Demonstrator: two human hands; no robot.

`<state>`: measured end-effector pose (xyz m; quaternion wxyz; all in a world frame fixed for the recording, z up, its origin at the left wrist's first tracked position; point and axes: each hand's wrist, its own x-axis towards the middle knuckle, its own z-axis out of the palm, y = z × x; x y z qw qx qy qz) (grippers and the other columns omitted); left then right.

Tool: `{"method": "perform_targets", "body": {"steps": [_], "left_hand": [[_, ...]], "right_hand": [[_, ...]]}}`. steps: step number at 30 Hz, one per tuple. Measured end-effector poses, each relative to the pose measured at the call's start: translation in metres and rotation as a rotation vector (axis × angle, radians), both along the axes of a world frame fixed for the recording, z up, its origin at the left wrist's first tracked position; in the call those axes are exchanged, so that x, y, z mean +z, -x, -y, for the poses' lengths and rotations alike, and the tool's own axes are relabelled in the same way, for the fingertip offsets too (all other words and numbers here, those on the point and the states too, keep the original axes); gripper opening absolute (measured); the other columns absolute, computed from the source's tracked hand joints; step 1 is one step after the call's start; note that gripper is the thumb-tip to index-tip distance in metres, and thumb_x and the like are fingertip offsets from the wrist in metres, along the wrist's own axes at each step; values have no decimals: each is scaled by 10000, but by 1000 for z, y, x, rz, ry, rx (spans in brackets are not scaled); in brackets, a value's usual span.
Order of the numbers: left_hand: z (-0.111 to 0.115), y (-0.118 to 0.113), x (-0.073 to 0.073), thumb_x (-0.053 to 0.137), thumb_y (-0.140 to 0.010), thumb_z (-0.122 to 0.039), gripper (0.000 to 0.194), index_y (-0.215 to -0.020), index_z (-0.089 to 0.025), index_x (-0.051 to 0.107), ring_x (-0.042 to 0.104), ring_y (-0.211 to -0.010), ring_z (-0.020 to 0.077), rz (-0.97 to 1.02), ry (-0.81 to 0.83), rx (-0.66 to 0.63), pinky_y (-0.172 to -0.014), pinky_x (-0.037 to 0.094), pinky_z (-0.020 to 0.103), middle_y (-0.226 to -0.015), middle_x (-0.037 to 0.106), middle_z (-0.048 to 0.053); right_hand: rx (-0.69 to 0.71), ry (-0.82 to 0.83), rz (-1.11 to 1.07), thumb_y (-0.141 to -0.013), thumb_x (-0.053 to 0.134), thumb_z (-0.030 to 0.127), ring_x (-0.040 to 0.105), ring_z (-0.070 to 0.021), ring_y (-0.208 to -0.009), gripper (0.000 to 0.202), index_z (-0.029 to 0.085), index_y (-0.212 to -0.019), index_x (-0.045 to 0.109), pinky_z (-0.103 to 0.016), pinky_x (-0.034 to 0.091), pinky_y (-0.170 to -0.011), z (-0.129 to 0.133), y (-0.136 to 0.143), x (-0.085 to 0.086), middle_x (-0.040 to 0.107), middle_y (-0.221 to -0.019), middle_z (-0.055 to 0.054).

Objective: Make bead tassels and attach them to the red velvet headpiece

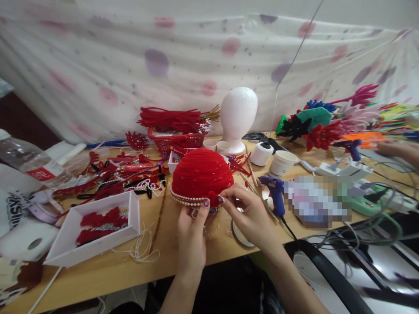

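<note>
A red dome-shaped cap (201,172) wound in fuzzy rows, with white pearl trim along its lower edge, is held just above the table's front. My left hand (194,224) grips its rim from below, thumb on the outer front edge. Beside that thumb, my right hand (247,213) pinches a small red fuzzy piece (213,198) against the rim; its exact shape is partly covered by fingers. Right of the cap lies a blue glue gun (275,192). Behind it rises a white foam head (238,115).
A white box (94,226) of red pieces stands left, near loose white cord (142,246). A red basket (176,140) is behind the cap. White cups (283,163), power strips (340,168) and cables sit right. Another person's hand (397,150) is at the far right.
</note>
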<state>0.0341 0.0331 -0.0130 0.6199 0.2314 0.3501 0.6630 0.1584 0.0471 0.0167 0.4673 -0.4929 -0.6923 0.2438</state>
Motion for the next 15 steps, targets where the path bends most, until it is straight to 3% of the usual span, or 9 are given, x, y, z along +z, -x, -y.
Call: {"method": "perform_targets", "body": {"steps": [11,15], "left_hand": [[-10,1,-10,860,-704,-301,464,-1108,-144,694,726,-1024,258,-47,23,71,-934,551,387,-1062,781,91],[-9,1,-13,863,-695,-297,456,-1091,-148,694,727,-1005,248,-70,18,87,-943,542,383,-1047,783,79]], "right_hand": [[59,42,-116,-890,661,289,582,-159,-710,139,195,-986,698,-276,446,-615,-4,-2,-1,637,-828,-24],[62,18,-4,-893,619,209,556,-166,-715,96,197,-821,681,-300,421,-649,-6,-1,1,624,-801,-28]]}}
